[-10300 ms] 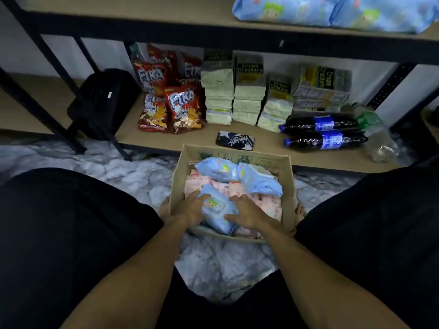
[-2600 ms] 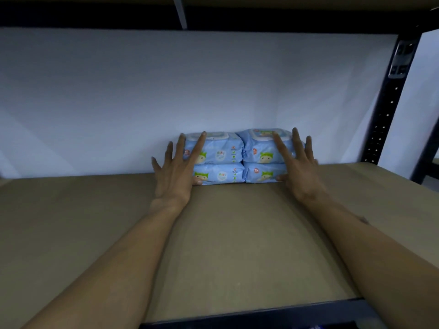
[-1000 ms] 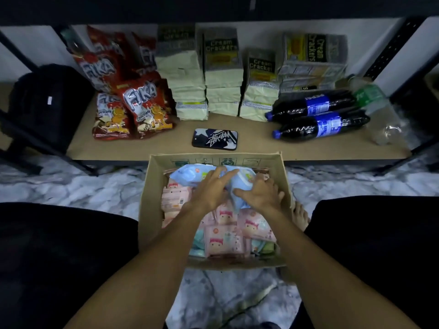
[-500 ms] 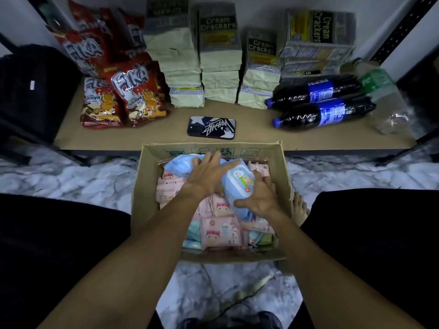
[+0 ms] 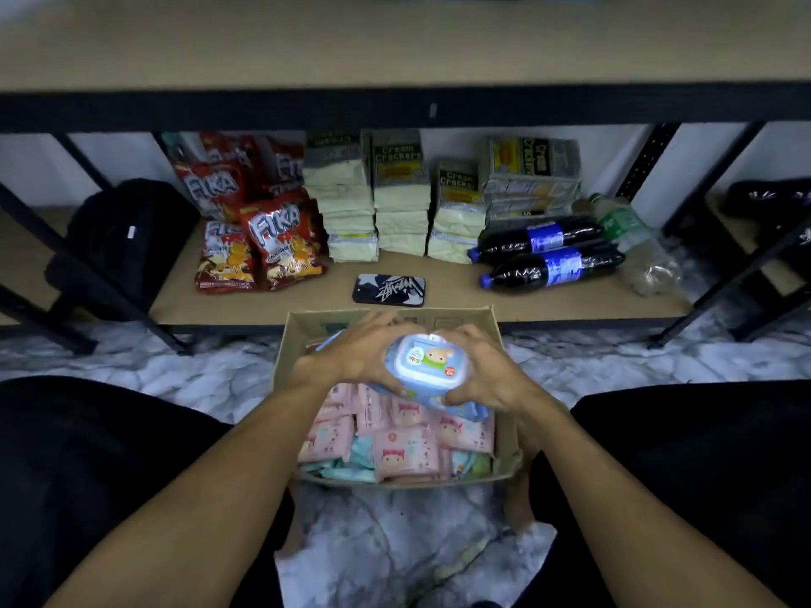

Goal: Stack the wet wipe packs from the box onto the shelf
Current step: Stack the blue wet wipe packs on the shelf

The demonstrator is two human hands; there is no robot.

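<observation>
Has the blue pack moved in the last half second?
Yes. The blue pack, gripped by left hand and right hand, has risen above the pink packs in the cardboard box, its lid now facing up.

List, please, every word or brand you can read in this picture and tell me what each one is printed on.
"FIKA": on the red snack bags.
"Chocolate": on the front snack bag, under the brand.
"Cream Crackers": on the cracker packs.
Too blurred or small to read: the print on the wipe pack, the blue labels on the bottles, the scrawl on the phone case.
</observation>
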